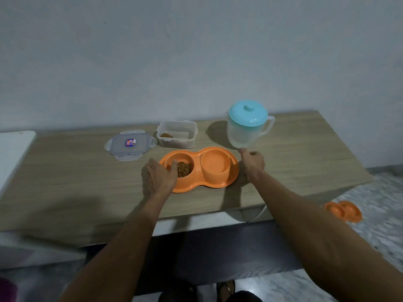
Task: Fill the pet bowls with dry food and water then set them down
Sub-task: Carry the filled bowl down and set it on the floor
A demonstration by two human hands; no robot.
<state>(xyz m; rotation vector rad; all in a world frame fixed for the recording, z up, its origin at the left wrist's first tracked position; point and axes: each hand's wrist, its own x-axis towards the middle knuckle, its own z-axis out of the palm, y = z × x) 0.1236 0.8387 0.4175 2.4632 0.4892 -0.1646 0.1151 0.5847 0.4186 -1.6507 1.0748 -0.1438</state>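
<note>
The left hand (158,178) curls over the left end of the bowl (196,188) by the food (184,168); the right hand (251,163) sits curled just beside its right end, and I cannot tell if it holds the rim. I think the lift comes next: keep the bowl flat. It sits near the table's (76,182) front edge, the jug (246,131), box (176,141) and lid (130,144) nearer the back edge by a grey wall (196,51), a second bowl (343,211) on the floor (383,192).

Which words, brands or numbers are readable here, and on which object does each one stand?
Sticker on the container lid: blue and red label, too small and blurred to read.
Pitcher, food container, double pet bowl: no text visible.
</note>
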